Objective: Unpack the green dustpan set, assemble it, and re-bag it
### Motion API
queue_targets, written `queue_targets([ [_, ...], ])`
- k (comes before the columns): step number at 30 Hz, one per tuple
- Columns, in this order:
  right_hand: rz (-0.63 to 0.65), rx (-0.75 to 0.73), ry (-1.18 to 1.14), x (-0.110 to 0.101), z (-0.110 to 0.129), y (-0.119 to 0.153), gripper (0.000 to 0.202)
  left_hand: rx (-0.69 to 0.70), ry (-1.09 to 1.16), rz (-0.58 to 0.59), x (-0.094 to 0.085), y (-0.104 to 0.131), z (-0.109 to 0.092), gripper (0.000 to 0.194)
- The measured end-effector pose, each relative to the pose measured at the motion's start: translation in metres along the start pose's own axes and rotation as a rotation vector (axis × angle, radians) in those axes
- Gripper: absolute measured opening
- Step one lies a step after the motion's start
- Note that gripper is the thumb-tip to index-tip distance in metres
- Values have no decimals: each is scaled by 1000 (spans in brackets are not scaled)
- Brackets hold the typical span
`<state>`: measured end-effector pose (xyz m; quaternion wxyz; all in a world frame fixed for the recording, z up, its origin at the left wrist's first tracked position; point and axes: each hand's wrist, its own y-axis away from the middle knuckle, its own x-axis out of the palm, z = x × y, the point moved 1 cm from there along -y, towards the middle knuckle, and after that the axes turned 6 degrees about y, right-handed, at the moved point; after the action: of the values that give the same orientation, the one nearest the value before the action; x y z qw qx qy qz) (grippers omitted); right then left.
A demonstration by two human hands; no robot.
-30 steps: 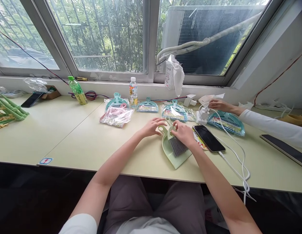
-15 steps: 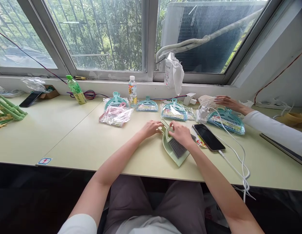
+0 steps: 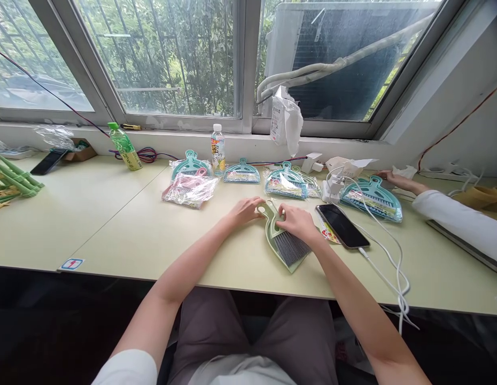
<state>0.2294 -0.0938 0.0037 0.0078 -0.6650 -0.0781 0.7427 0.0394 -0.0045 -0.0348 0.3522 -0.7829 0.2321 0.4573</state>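
Note:
A pale green dustpan (image 3: 271,241) lies on the table in front of me, its wide edge toward me. Over it rests a small hand brush (image 3: 290,247) with grey bristles. My left hand (image 3: 247,210) is closed at the dustpan's handle end, thumb and fingers gripping it. With closed fingers, my right hand (image 3: 296,221) holds the brush near its green handle; part of the brush is hidden under that hand. A colourful card (image 3: 327,231) lies just right of my right hand, partly beneath a black phone (image 3: 343,225).
Wrapped teal dustpan sets (image 3: 286,182) line the back, with a pink wrapped set (image 3: 191,191) at left. Bottles (image 3: 218,149) stand by the window. White cables (image 3: 396,267) run over the right side. Another person's hand (image 3: 396,181) rests behind the rightmost set (image 3: 372,199).
The brush has shifted down over the dustpan, its bristles now nearer the wide edge. My left hand stays at the handle end. The other person's hand has moved right, away from the white paper.

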Motion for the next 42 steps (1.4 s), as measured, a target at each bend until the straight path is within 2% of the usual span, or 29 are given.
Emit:
queue_targets([
  [3, 3, -23, -32, 1, 2, 0, 14, 80, -52, -52, -1, 2, 0, 66],
  [5, 9, -37, -59, 4, 4, -1, 15, 156, -120, -68, -2, 3, -2, 71],
  [10, -20, 13, -51, 14, 7, -4, 10, 391, -348, -33, 0, 4, -14, 49],
  [13, -36, 6, -68, 18, 6, -6, 7, 468, -411, -37, 3, 3, -17, 35],
  [16, -32, -9, -139, 18, 3, -6, 8, 513, -466, -18, 3, 3, -19, 29],
  [21, -3, -51, -251, 16, 1, -6, 9, 460, -521, 55, -4, 4, -21, 33],
  [27, 18, -107, -297, 14, 1, -7, 9, 383, -187, 91, -7, 7, -17, 32],
  [30, 21, -113, -307, 13, 0, -7, 10, 382, -107, 89, -3, 7, -14, 31],
  [42, -1, -132, -268, 19, -3, -11, 9, 384, -240, 78, 7, 4, -13, 30],
])
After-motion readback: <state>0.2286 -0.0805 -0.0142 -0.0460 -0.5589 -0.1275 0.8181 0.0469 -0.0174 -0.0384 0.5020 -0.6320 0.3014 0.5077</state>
